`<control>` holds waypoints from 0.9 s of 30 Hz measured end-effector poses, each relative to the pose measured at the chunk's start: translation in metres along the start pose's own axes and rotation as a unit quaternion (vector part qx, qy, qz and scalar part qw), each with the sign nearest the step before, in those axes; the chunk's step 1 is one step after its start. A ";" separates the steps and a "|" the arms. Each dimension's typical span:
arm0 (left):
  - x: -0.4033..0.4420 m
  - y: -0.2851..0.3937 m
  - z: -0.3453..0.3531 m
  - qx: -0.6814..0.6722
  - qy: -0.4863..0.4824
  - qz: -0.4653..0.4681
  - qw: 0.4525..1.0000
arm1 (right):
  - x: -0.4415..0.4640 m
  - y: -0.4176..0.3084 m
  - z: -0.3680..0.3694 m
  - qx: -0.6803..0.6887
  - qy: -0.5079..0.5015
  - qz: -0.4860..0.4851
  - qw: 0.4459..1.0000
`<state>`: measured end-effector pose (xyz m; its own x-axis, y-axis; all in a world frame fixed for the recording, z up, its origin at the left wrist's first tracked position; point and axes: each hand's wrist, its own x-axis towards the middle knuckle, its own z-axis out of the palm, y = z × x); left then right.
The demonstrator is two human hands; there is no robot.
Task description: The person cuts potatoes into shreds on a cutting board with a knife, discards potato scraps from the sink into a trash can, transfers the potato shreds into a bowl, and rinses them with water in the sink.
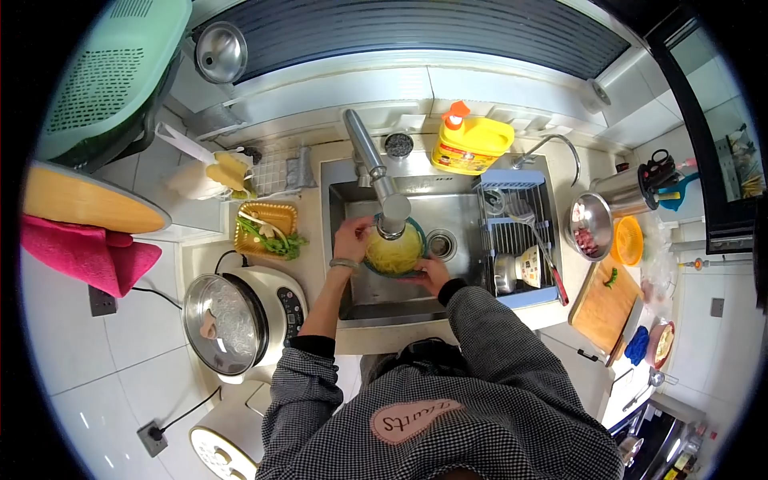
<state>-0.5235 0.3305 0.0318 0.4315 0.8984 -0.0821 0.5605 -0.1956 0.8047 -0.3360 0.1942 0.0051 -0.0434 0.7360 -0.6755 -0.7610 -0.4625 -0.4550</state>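
Observation:
Under the faucet (392,210), in the steel sink (376,298), is a teal-rimmed bowl (422,240) filled with pale yellow shreds (394,252). My left hand (353,241) is at the bowl's left rim, its fingers bent and close together. At the lower right rim, my right hand (430,276) grips the bowl, with its fingers partly hidden beneath it. The faucet head hides part of the bowl's upper edge. Just right of the bowl, the sink drain (441,245) shows.
A dish rack (520,298) fills the sink's right side. Behind stands a yellow detergent bottle (474,146). A basket of greens (267,230) and a lidded cooker (226,324) are left. At right are a metal bowl (590,226), an orange basket (628,241) and a cutting board (606,304).

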 end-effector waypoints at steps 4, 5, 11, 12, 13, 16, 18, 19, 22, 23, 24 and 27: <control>-0.004 -0.017 0.005 0.090 0.021 -0.047 0.995 | 0.005 -0.007 -0.014 -0.007 -0.015 0.036 0.999; -0.008 -0.014 0.004 0.061 -0.042 -0.123 0.990 | 0.007 -0.007 -0.015 -0.006 -0.012 0.034 0.999; -0.029 -0.003 0.002 -0.039 0.012 -0.103 0.994 | 0.004 -0.012 0.018 -0.105 0.080 -0.027 0.991; -0.032 -0.008 0.004 -0.039 0.009 -0.102 0.994 | 0.005 -0.012 0.020 -0.102 0.083 -0.029 0.991; -0.035 -0.024 0.008 -0.042 0.032 -0.108 0.993 | 0.006 -0.011 0.022 -0.121 0.063 -0.030 0.990; -0.042 -0.032 0.013 -0.049 0.078 -0.111 0.990 | 0.005 -0.019 0.021 -0.140 0.044 -0.019 0.989; -0.048 -0.009 0.008 -0.039 0.070 -0.109 0.991 | 0.005 -0.023 0.015 -0.159 0.018 -0.017 0.987; -0.049 -0.003 0.005 -0.038 0.080 -0.100 0.991 | 0.005 -0.019 0.018 -0.159 0.018 -0.017 0.987; -0.048 -0.012 -0.004 -0.025 0.072 -0.136 0.988 | -0.001 -0.001 0.023 -0.167 0.047 -0.050 0.984; -0.050 -0.013 -0.001 -0.047 0.078 -0.138 0.986 | 0.000 -0.005 0.020 -0.151 0.025 -0.043 0.987; -0.050 -0.010 0.001 -0.046 0.080 -0.139 0.986 | 0.000 -0.010 0.016 -0.151 0.024 -0.042 0.987; -0.051 0.003 -0.001 -0.008 0.024 -0.111 0.993 | -0.004 -0.017 0.019 -0.168 0.051 -0.027 0.984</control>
<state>-0.5441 0.2847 0.0392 0.2633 0.9367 -0.2308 0.6271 0.0157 0.7788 -0.3346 0.2086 0.0263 0.0690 0.7183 -0.6923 -0.5035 -0.5740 -0.6458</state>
